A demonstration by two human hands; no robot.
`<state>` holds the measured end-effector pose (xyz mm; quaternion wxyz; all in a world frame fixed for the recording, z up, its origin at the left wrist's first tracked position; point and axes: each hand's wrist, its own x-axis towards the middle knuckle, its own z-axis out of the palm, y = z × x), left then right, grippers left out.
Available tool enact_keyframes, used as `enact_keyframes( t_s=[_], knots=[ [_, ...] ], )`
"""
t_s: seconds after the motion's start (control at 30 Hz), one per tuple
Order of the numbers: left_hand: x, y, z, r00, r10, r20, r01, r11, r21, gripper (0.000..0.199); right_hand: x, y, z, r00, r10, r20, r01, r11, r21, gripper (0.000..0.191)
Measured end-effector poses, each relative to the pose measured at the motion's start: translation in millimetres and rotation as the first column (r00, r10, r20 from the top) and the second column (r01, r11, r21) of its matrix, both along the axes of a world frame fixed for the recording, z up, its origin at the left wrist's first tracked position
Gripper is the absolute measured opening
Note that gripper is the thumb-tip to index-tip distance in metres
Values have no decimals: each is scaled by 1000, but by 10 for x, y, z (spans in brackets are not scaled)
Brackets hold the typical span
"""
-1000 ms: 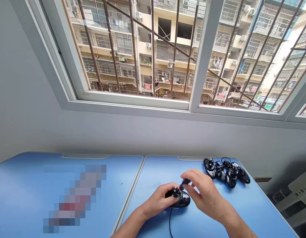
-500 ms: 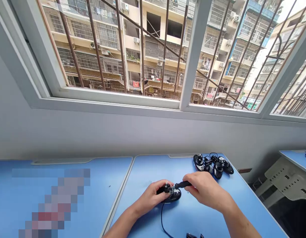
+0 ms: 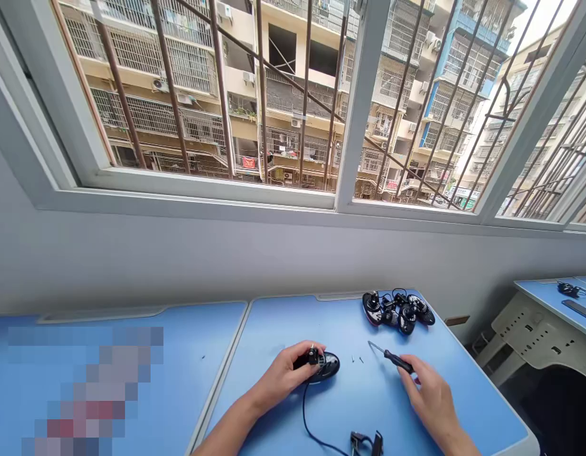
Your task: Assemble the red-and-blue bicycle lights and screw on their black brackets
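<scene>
The glossy black oval device (image 3: pixel 330 367) rests on the blue counter (image 3: pixel 293 318), with the left hand (image 3: pixel 295 367) curled around its left side, fingers clamped on the body beside the dark upright piece (image 3: pixel 313 356). The right hand (image 3: pixel 428 396) is well apart on the device's right, its fingers closed on the handle of a screwdriver (image 3: pixel 392 358). So the device lies to the left of the right hand's fingers, and the left hand is the nearer one, already touching it. The screwdriver's long axis slants from the grip up and leftward, so the tip aims past the far side of the device rather than straight at it. Two small screws (image 3: pixel 353 358) lie on the counter just right of the device, between it and the tip. A cable (image 3: pixel 307 415) runs from the device's near side towards a black clip (image 3: pixel 366 443) in front and to its right; a cluster of similar devices (image 3: pixel 407 316) sits behind and to its right.

Half a second earlier the screwdriver's tip is up against the device; now it is clear of it, and more of the clip shows.
</scene>
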<state>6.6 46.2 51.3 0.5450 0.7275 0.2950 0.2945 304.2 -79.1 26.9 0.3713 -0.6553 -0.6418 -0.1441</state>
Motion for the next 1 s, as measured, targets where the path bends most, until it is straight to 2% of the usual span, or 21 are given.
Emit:
enact_keyframes(
  t_s=[0.1, 0.23, 0.37, 0.47, 0.57, 0.7, 0.8, 1.0],
  knots=[
    [-2, -7, -7, 1000, 11, 3, -11, 1000, 10, 35, -3, -47, -121, 992, -37, 124, 35, 999, 15, 35],
    [-8, -12, -27, 1000, 27, 0, -27, 999, 27, 35, -30, -61, -139, 980, -17, 199, 10, 999, 37, 27],
    [3, -23, -25, 999, 45, -19, -44, 999, 23, 36, -36, -43, -72, 985, 3, 173, -5, 1000, 7, 19],
    [15, -35, -5, 998, 55, -26, -55, 998, 11, 36, -148, 23, 83, 988, 138, 70, -139, 990, 12, 18],
    [18, -44, 17, 998, 60, -22, -59, 998, 17, 36, -404, 168, 297, 922, 385, -33, -385, 923, -2, 19],
    [13, -54, 35, 999, 50, -12, -50, 998, 26, 32, -798, 435, 500, 821, 570, -37, -571, 818, -73, 23],
    [17, -55, 32, 1000, 15, 26, -16, 999, 31, 27, -985, 611, 526, 780, 625, -31, -623, 771, -127, 22],
    [39, -25, 0, 993, -18, 113, 13, 999, 45, 25, -1062, 786, 434, 772, 635, -19, -627, 757, -184, 24]
  ],
)
